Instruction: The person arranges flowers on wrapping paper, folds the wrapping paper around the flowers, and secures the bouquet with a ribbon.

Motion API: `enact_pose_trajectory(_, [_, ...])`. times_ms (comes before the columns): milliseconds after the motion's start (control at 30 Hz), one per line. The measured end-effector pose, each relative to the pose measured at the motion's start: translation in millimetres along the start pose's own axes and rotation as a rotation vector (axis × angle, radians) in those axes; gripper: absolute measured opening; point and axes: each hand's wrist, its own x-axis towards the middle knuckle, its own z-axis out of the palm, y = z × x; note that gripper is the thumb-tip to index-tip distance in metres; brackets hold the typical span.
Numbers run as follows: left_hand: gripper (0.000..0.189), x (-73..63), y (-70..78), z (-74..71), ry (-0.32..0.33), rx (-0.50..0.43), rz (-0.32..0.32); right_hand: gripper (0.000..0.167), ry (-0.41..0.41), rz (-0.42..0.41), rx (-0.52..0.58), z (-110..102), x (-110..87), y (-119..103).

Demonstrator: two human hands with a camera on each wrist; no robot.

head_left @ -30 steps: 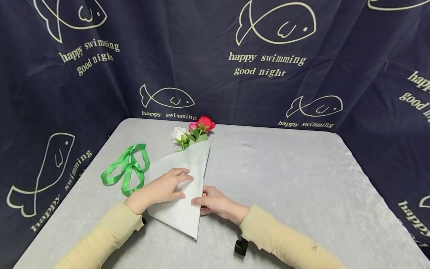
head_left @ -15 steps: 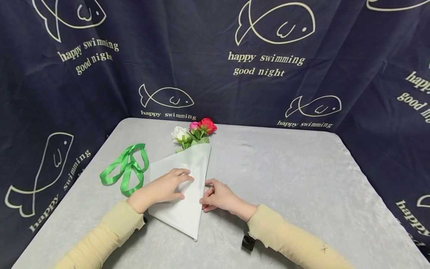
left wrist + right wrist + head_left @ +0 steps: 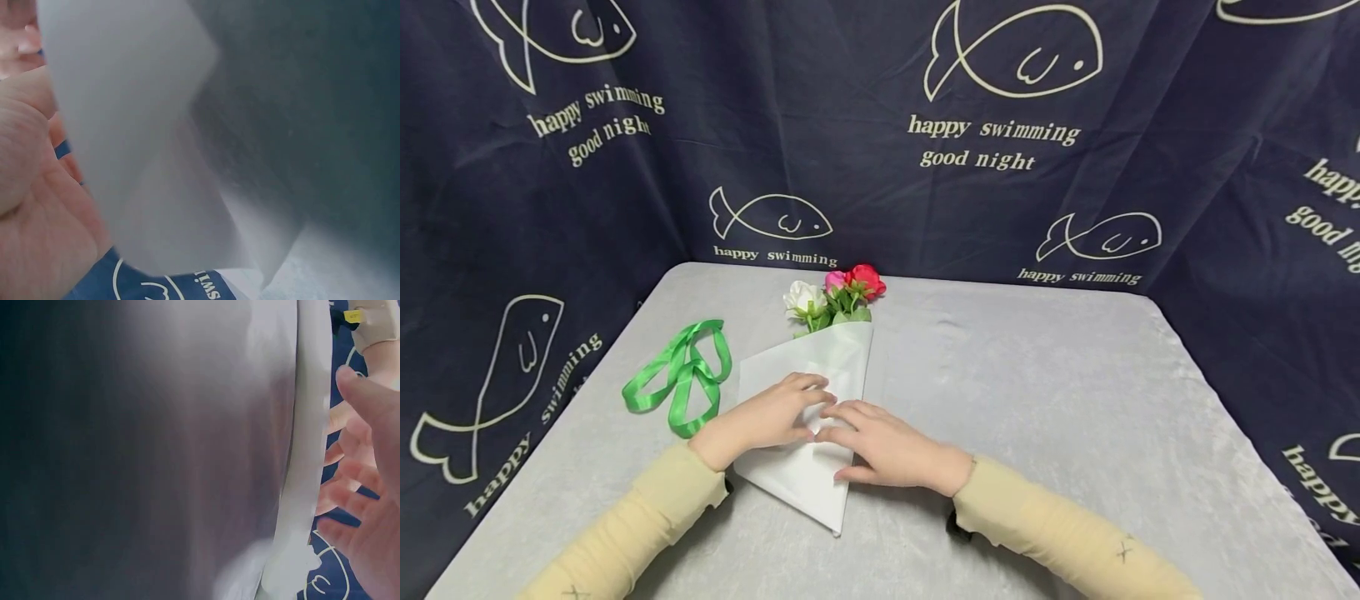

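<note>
White wrapping paper (image 3: pixel 808 354) lies folded around a small bunch of flowers, its narrow corner toward the near side. A white flower (image 3: pixel 803 298), a pink flower (image 3: pixel 835 282) and a red flower (image 3: pixel 867 282) show above its top edge with green leaves. My left hand (image 3: pixel 767 417) rests on the paper from the left, fingers loosely bent. From the right, my right hand (image 3: pixel 891 446) reaches over the paper's right edge, fingers spread and close to the left fingertips. The wrist views show paper at close range beside my left palm (image 3: pixel 44 219) and right fingers (image 3: pixel 350 500). The stems are hidden.
A loosely looped green ribbon (image 3: pixel 681 367) lies left of the paper. The table (image 3: pixel 1037 400) has a pale grey cloth. Dark blue curtains (image 3: pixel 880 150) with fish drawings stand behind and at both sides.
My right hand has released the paper's right edge, drawn off slightly to the right, then come back over the paper toward my left hand. The left hand has stayed nearly still.
</note>
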Motion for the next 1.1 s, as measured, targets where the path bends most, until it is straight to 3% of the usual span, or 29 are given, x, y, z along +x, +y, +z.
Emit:
enact_pose_trajectory(200, [0.052, 2.2, -4.0, 0.5, 0.018, -0.008, 0.046, 0.053, -0.069, -0.143, -0.148, 2, -0.7, 7])
enact_pose_trajectory(400, [0.048, 1.0, -9.5, 1.2, 0.047, -0.024, 0.057, 0.050, -0.071, -0.228, -0.173, 3, 1.7, 15])
enact_pose_trajectory(767, [0.048, 1.6, -12.2, -0.8, 0.036, -0.026, 0.034, 0.051, -0.115, -0.234, -0.164, -1, 7.1, 38])
enact_pose_trajectory(1100, [0.042, -5.4, -21.7, 2.2, 0.133, 0.022, 0.016, 0.049, -0.198, -0.208, -0.159, 1, 10.4, 38])
